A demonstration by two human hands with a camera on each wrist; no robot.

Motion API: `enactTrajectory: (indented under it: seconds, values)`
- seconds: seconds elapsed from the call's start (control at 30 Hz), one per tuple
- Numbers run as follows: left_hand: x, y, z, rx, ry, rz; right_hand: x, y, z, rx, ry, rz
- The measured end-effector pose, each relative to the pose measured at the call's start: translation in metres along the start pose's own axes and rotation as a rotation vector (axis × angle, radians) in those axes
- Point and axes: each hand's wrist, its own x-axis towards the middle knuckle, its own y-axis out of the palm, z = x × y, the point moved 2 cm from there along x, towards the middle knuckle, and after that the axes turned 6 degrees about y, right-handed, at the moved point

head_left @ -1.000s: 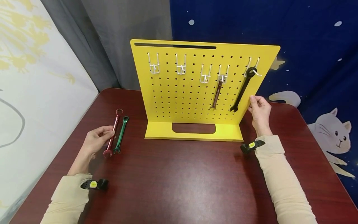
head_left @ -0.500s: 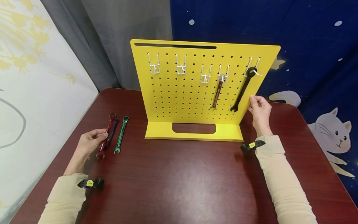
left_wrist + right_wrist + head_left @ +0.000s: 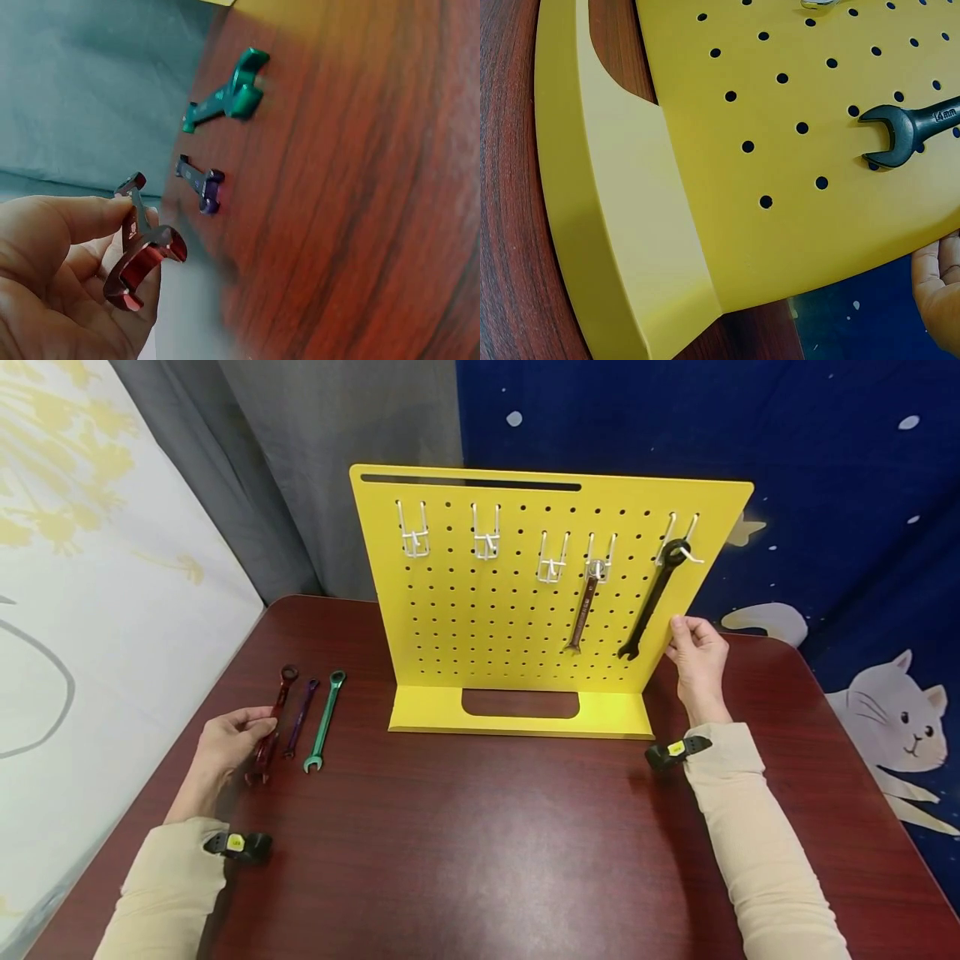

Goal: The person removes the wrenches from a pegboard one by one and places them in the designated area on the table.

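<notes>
My left hand (image 3: 223,745) pinches a red combination wrench (image 3: 282,695) by its middle at the left of the table; its open end (image 3: 142,266) points toward the left wrist camera. Just right of it a small purple wrench (image 3: 302,718) lies on the table, and beyond that a green wrench (image 3: 325,722). The right hand (image 3: 699,667) grips the right edge of the yellow pegboard (image 3: 480,647) between thumb and fingers. From hooks on the board hang a black wrench (image 3: 651,606), marked 14 mm in the right wrist view, and a smaller silvery-brown wrench (image 3: 582,614).
Further left and centre on the board, white hooks (image 3: 415,539) hold no wrench. The board's base (image 3: 427,710) stands on the dark red table (image 3: 487,843). A white wall panel (image 3: 112,568) rises at the left, with grey and blue curtains behind.
My left hand has shifted left with the red wrench, coming away from the green one. The purple wrench, mostly hidden a second ago, now shows between them. My right hand stays put.
</notes>
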Motion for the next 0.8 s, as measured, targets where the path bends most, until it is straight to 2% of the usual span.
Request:
enactTrajectory:
  seconds: [0.33, 0.6, 0.73, 0.8]
  values:
    - [0.0056, -0.0008, 0.0082, 0.231, -0.029, -0.012, -0.0018, -0.0002, -0.0002, 0.001, 0.0, 0.006]
    - [0.0062, -0.0002, 0.0095, 0.239, -0.033, -0.043, -0.002, 0.0009, 0.0011, -0.007, -0.01, 0.009]
    - [0.006, -0.0003, 0.0075, 0.283, -0.035, -0.063, -0.0016, 0.0009, 0.0007, -0.016, -0.014, 0.007]
    - [0.005, 0.0001, 0.0061, 0.326, -0.008, -0.073, -0.0014, 0.0011, 0.0006, -0.02, -0.017, 0.007]
